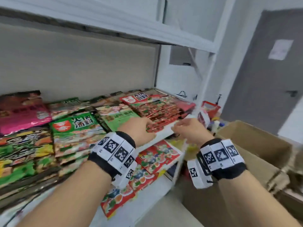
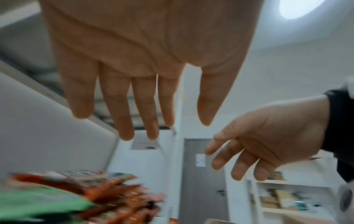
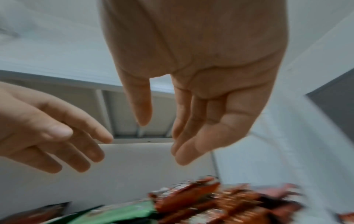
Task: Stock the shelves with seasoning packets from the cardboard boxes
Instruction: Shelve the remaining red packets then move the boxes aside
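Seasoning packets lie in flat stacks on the white shelf: pink, green and a stack of red packets at the right end. My left hand hovers over the front of the red stack, fingers straight, holding nothing. My right hand is just right of it at the shelf's front corner, fingers relaxed and empty. In the left wrist view the left hand is spread above the blurred red packets. In the right wrist view the right hand hangs over the red packets.
An open cardboard box stands on the floor at the right, below my right wrist. A lower shelf holds red packets with colourful pictures. The upper shelf board overhangs the stacks. A grey door and a red basket are behind.
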